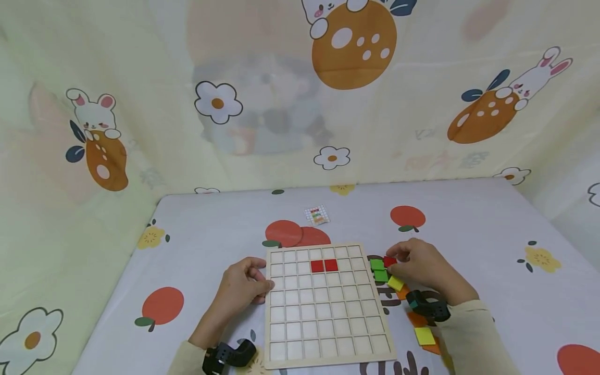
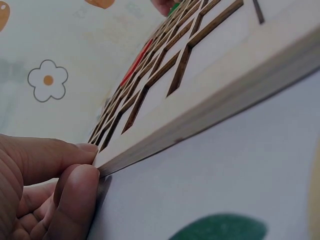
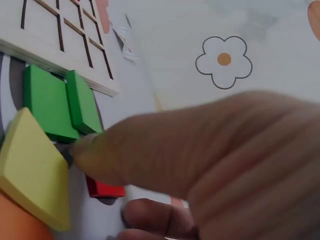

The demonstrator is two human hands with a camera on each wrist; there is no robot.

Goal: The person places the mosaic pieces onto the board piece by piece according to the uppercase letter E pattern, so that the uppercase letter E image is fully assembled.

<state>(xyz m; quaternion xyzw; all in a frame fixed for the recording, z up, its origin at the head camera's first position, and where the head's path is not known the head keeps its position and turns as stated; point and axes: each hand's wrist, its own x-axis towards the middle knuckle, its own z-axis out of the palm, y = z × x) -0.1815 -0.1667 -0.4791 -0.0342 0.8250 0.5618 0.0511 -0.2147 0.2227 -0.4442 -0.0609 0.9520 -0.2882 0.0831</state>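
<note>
A pale wooden grid board [image 1: 330, 360] lies flat on the table, with two red square tiles [image 1: 330, 265] side by side in its second row. My left hand [image 1: 244, 281] holds the board's left edge, thumb and curled fingers at the rim; the left wrist view shows the fingertips [image 2: 82, 175] right at the wood. Beyond the board's right edge, my right hand [image 1: 419, 263] has thumb and fingers around a loose red tile [image 3: 104, 189]. Close to the thumb lie two green tiles [image 3: 47, 102] and a yellow tile [image 3: 35, 170].
Orange tiles [image 1: 416, 319] and another yellow tile [image 1: 425, 336] lie near the right forearm. A small printed pattern card [image 1: 317, 215] lies behind the board. Fruit and flowers are printed on the white tablecloth [image 1: 211, 229]; a patterned curtain [image 1: 272, 172] hangs behind it.
</note>
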